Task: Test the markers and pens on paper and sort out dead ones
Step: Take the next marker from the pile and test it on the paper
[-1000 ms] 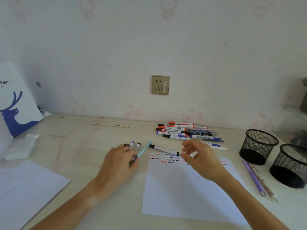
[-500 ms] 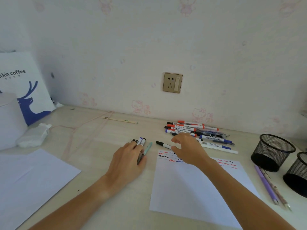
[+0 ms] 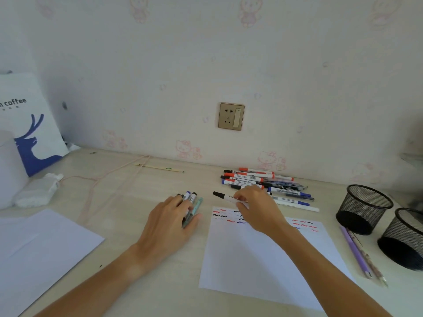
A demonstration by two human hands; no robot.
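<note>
A white sheet of paper (image 3: 263, 255) with red, black and blue test squiggles along its top lies in front of me. My right hand (image 3: 256, 207) pinches a black-capped white marker (image 3: 219, 195) lying just beyond the paper's top edge. My left hand (image 3: 169, 223) rests flat with straight fingers on a small group of markers and a teal pen (image 3: 191, 200) left of the paper. A pile of red, blue and black markers (image 3: 263, 181) lies behind my right hand near the wall.
Two black mesh pen cups (image 3: 364, 209) (image 3: 405, 239) stand at the right, with a purple pen and a pencil (image 3: 357, 252) lying beside them. Another white sheet (image 3: 39, 252) lies at the left, near a crumpled tissue (image 3: 36, 191) and a coffee bag (image 3: 25, 124).
My right hand came down from above the paper onto the black-capped marker and closed its fingers on it. My left hand stayed on the small group of markers.
</note>
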